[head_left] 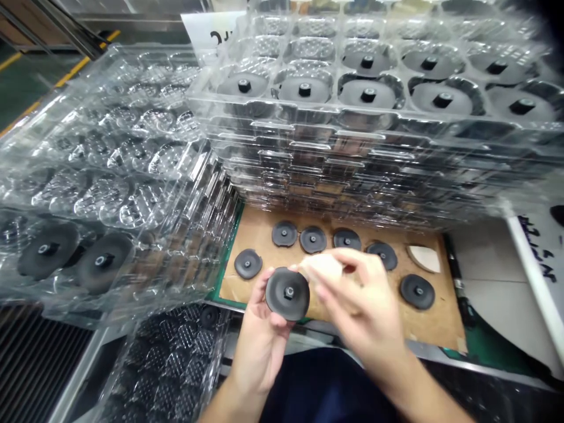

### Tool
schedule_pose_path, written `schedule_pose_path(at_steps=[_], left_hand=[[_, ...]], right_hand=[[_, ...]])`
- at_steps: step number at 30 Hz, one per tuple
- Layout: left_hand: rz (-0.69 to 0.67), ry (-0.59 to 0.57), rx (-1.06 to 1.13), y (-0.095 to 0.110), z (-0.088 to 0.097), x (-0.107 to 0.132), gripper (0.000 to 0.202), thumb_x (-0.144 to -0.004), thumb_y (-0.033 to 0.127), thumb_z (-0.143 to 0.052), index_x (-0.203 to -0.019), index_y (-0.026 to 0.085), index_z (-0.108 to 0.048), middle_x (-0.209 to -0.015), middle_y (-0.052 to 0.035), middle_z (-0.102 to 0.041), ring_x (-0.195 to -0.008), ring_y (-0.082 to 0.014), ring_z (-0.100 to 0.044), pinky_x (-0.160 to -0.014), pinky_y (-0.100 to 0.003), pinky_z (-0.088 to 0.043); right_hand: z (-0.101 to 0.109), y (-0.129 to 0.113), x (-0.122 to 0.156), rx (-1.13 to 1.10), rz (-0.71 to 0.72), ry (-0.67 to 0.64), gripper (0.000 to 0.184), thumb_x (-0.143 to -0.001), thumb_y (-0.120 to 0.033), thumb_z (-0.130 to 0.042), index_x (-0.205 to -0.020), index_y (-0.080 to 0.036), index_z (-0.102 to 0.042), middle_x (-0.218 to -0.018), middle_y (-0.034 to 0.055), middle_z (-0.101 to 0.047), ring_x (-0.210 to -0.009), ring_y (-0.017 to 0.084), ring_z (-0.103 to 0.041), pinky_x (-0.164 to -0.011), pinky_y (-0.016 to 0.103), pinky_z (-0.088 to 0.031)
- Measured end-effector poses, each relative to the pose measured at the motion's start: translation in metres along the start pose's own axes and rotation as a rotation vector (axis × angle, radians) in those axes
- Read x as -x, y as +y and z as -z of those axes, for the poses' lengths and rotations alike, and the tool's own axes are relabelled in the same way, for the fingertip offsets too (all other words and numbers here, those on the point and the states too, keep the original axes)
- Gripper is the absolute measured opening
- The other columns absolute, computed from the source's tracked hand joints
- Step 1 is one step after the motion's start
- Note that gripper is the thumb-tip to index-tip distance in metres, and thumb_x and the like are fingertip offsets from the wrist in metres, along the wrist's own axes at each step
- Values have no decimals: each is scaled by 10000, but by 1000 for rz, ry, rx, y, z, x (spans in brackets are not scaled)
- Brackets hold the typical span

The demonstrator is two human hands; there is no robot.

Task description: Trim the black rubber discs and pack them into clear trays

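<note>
My left hand (261, 338) grips a round black disc (287, 294) with a small hub in its middle, held up over the front edge of the table. My right hand (365, 305) is closed on a pale, whitish piece (324, 267), blurred, pressed against the disc's upper right edge. Behind my hands, several more black discs (312, 239) lie loose on a brown board (432, 329). A pale wedge-shaped piece (423, 258) rests on the board at the right.
A tall stack of clear plastic trays (352, 170) stands behind the board, its top tray holding black discs (369, 94). Another tray stack (110, 176) leans at the left with two discs (48, 249). More clear trays (171, 364) sit low at the left. A white panel (535, 270) lies at the right.
</note>
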State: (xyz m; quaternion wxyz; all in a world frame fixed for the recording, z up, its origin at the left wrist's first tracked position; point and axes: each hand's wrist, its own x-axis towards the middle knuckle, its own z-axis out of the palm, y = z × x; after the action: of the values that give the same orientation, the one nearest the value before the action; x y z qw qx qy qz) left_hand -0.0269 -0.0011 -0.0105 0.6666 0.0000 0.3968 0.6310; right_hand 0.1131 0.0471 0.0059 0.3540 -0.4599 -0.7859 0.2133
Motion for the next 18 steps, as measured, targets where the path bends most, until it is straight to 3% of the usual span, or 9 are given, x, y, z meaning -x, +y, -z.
schedule_pose_path(at_steps=[4, 7, 11, 14, 16, 18], left_hand=[[15, 40, -16, 2, -5, 3, 495, -493, 203, -858, -952, 283, -691, -1043, -46, -712, -904, -179, -677, -745, -215, -555], [32, 101, -26, -2, -5, 5, 518, -444, 148, -871, -912, 296, -705, -946, -3, -726, -793, -130, -683, -685, -168, -549], [34, 64, -59, -3, -2, 6, 536, -476, 217, -864, -975, 297, -685, -1026, -40, -712, -910, -191, -675, -748, -227, -556], [14, 16, -71, 0, 0, 5, 556, -516, 277, -849, -1036, 290, -654, -1091, -71, -692, -991, -252, -656, -802, -293, -552], [13, 0, -68, 2, -1, 5, 550, -531, 267, -845, -1043, 292, -646, -1100, -67, -690, -994, -252, -657, -826, -305, -543], [22, -10, -65, 3, -2, 5, 565, -536, 264, -844, -1060, 299, -637, -1106, -65, -688, -976, -247, -665, -828, -312, -542]], right_hand=[[0, -20, 3, -77, 74, -117, 305, -867, -152, -513, -1117, -232, -668, -1068, 104, -555, -913, 218, -492, -757, 357, -460], [-1, -23, 3, -73, 73, -113, 309, -873, -156, -508, -1132, -222, -665, -1048, 114, -572, -910, 226, -488, -765, 377, -456], [3, -15, 18, -185, 28, -94, 312, -854, -157, -536, -1119, -248, -671, -1060, 95, -581, -954, 216, -514, -801, 359, -463], [3, 5, 42, -375, -274, -113, 269, -864, -242, -561, -1099, -310, -673, -1008, 47, -626, -934, 183, -570, -794, 302, -482], [2, 24, 57, -524, -549, -103, 229, -880, -339, -544, -1040, -288, -700, -1002, 42, -658, -936, 184, -597, -799, 284, -488], [-1, 38, 65, -621, -702, -83, 310, -900, -419, -488, -981, -229, -719, -981, 58, -682, -865, 187, -623, -751, 279, -505]])
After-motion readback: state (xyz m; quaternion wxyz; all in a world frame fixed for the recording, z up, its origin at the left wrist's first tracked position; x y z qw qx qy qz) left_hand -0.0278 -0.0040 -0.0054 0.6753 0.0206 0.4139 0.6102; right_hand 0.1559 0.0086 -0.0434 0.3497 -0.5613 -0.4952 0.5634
